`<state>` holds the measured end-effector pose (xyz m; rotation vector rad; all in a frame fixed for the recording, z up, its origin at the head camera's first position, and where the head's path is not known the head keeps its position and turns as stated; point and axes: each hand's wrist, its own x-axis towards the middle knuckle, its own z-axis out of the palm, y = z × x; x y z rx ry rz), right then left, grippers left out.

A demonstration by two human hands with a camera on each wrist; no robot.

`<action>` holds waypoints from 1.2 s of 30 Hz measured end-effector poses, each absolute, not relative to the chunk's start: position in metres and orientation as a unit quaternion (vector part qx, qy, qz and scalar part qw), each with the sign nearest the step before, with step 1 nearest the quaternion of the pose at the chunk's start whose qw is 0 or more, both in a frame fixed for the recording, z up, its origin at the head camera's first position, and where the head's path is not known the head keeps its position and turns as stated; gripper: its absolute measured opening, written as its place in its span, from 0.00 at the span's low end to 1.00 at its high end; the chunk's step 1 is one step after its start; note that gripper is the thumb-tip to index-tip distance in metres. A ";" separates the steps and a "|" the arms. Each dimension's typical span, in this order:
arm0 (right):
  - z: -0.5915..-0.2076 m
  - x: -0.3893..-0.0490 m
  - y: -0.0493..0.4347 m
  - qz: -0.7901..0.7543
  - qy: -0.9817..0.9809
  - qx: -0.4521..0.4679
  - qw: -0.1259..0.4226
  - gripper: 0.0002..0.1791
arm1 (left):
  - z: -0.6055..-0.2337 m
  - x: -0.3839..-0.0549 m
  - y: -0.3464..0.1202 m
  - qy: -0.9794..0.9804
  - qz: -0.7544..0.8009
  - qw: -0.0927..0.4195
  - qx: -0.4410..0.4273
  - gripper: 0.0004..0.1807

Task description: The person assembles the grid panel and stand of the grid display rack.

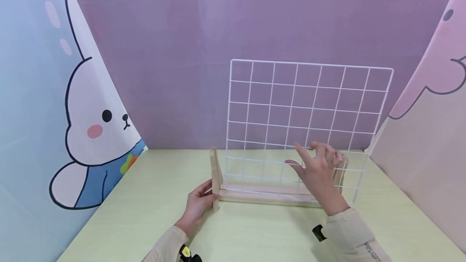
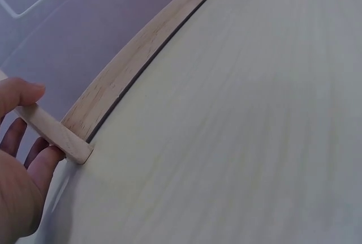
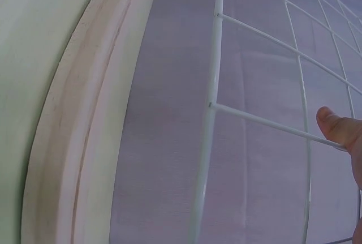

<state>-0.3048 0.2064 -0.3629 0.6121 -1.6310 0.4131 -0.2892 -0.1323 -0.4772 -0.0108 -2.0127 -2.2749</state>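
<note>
Nearest, pale sleeves [image 1: 349, 229] reach in over the yellowish tabletop [image 1: 255, 233]; the left hand [image 1: 198, 205] pinches the foot of the left wooden end piece [image 1: 216, 169], thumb on one face and fingertips on the other; the right hand [image 1: 320, 169] is at the lower right part of the white wire grid [image 1: 313, 108], thumb and forefinger spread wide, the other fingers bent, and I cannot tell whether they grip a wire; the wooden bar [image 1: 255, 200] lies on the tabletop between the two end pieces; the grid stands roughly upright above it, its lower edge apart from the bar in the right wrist view; behind hangs a purple cloth [image 1: 164, 72], flanked by cartoon panels [image 1: 87, 132].
</note>
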 end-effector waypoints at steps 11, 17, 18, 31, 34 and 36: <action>-0.353 -0.307 0.200 0.173 -0.713 0.281 0.619 0.24 | -0.478 -0.291 -0.129 -0.659 -0.750 0.052 0.002 0.33; -0.349 -0.309 0.198 0.174 -0.713 0.282 0.618 0.24 | -0.479 -0.292 -0.128 -0.659 -0.750 0.051 0.004 0.34; -0.348 -0.310 0.197 0.176 -0.711 0.283 0.619 0.24 | -0.479 -0.292 -0.128 -0.659 -0.750 0.051 0.004 0.34; -0.342 -0.316 0.191 0.171 -0.717 0.281 0.615 0.23 | -0.477 -0.288 -0.126 -0.664 -0.746 0.049 0.014 0.33; -0.342 -0.318 0.190 0.172 -0.720 0.279 0.611 0.23 | -0.476 -0.287 -0.126 -0.662 -0.747 0.050 0.017 0.33; -0.342 -0.318 0.189 0.176 -0.722 0.275 0.610 0.22 | -0.476 -0.286 -0.126 -0.662 -0.748 0.052 0.019 0.33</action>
